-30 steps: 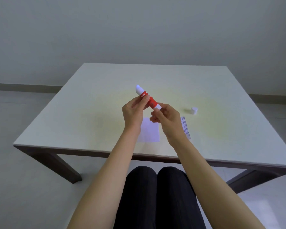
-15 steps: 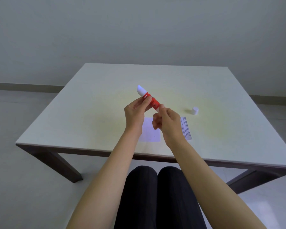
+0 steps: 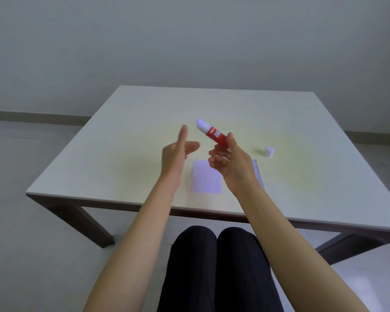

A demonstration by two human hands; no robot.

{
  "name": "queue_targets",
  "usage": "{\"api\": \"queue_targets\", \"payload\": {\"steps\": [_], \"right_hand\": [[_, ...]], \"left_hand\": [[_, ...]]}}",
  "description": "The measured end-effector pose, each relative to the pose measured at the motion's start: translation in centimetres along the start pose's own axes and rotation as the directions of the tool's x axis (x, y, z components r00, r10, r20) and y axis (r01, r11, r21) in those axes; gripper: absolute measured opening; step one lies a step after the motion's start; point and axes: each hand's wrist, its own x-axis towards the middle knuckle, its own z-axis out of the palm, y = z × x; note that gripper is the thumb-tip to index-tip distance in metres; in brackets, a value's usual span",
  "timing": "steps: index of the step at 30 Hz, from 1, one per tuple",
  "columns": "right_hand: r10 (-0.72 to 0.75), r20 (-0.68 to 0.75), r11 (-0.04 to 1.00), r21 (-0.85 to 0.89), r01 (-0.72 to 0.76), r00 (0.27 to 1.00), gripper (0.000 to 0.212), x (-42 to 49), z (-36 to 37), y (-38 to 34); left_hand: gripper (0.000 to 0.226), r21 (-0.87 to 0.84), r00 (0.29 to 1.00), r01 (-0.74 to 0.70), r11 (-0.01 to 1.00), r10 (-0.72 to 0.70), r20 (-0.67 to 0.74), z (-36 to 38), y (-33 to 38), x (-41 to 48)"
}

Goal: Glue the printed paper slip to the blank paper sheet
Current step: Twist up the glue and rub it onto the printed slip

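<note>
The glue stick is being held up in the right hand, pinched low on its red barrel between thumb and fingertips, with the tip tilted up and away to the left. It's a slim round tube, glossy red plastic with a small white label, and the uncapped white end is being shown as a rounded, slightly glowing nub. The left hand is being kept open and empty just to the left of the stick, fingers spread and a bit motion-blurred, not touching anything.

The blank paper sheet is lying flat right below and between the two hands, a small square-ish piece with soft corners, looking pale lilac in this light. The printed paper slip is being half hidden just behind the right wrist, a narrow white strip with tiny rows of dark text along it, too small to read. A little white cap, a stubby plastic cylinder, is sitting off to the right of the right hand. Everything is being supported by a smooth, matte, off-white table on dark legs.
</note>
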Motion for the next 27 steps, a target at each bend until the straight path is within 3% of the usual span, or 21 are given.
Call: {"api": "queue_targets", "payload": {"steps": [3,8,10,13,15,17,23,27], "right_hand": [[-0.004,-0.073,1.000,0.024,0.006,0.997,0.040,0.9,-1.3,-1.0],[-0.021,-0.090,0.997,-0.078,0.014,0.996,0.036,1.7,-2.2,-1.0],[-0.039,-0.066,0.990,-0.141,0.029,0.997,0.032,1.8,-2.1,-0.5],[-0.121,-0.027,0.933,-0.345,0.104,0.992,0.023,1.7,-2.0,0.3],[-0.174,-0.010,0.881,-0.448,0.151,0.985,0.021,1.5,-2.3,0.7],[-0.208,-0.013,0.861,-0.477,0.177,0.978,0.021,1.3,-2.6,0.9],[-0.233,-0.111,0.912,-0.369,0.178,0.966,0.011,1.5,-3.2,1.0],[-0.244,-0.085,0.882,-0.434,0.185,0.966,0.009,2.2,-2.9,1.5]], "left_hand": [[0.050,0.103,0.973,-0.003,0.995,0.027,-0.228,-3.4,-0.7,1.4],[0.021,0.392,0.964,-0.051,0.919,0.148,-0.221,-7.7,-2.2,1.9],[0.004,0.510,0.973,-0.097,0.854,0.190,-0.133,-7.9,-2.6,1.6],[0.046,0.638,0.961,-0.276,0.719,0.197,0.194,-7.5,-3.4,1.5],[0.059,0.659,0.897,-0.398,0.638,0.118,0.427,-6.8,-3.7,1.3],[0.070,0.685,0.833,-0.468,0.558,0.021,0.552,-6.0,-4.0,1.5],[0.079,0.705,0.754,-0.567,0.427,-0.077,0.653,-4.3,-4.2,2.3],[0.087,0.709,0.768,-0.523,0.472,-0.100,0.633,-4.5,-4.6,2.5]]}}
